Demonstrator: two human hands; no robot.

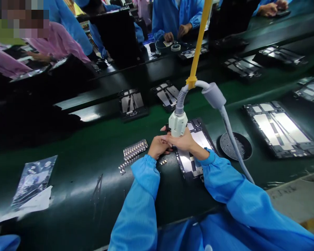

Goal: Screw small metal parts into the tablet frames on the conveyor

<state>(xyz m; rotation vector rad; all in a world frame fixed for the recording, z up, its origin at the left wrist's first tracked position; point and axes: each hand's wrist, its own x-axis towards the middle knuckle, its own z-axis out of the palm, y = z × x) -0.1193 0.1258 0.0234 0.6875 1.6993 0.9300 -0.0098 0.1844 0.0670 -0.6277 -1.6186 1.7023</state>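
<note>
My right hand (183, 141) is closed round a white corded electric screwdriver (178, 123), whose lower part is hidden behind my fingers. A grey cable (181, 99) leaves its top. Close against it, my left hand (157, 146) has curled fingers that meet the right hand; whatever they pinch is hidden. Beneath my right hand and wrist lies an opened tablet (202, 138) with silvery panels. Small metallic parts (163, 161) rest just below my left hand. To its left is a strip sheet of many such small parts (135, 149).
A yellow strap (199, 42) suspends the cable. Right of the tablet sit a round black dish (236, 146) and another opened tablet (279, 129). More tablets (132, 103) line the far side. Tweezers (98, 186) and a clear plastic bag (35, 179) lie left. Co-workers (176, 17) sit opposite.
</note>
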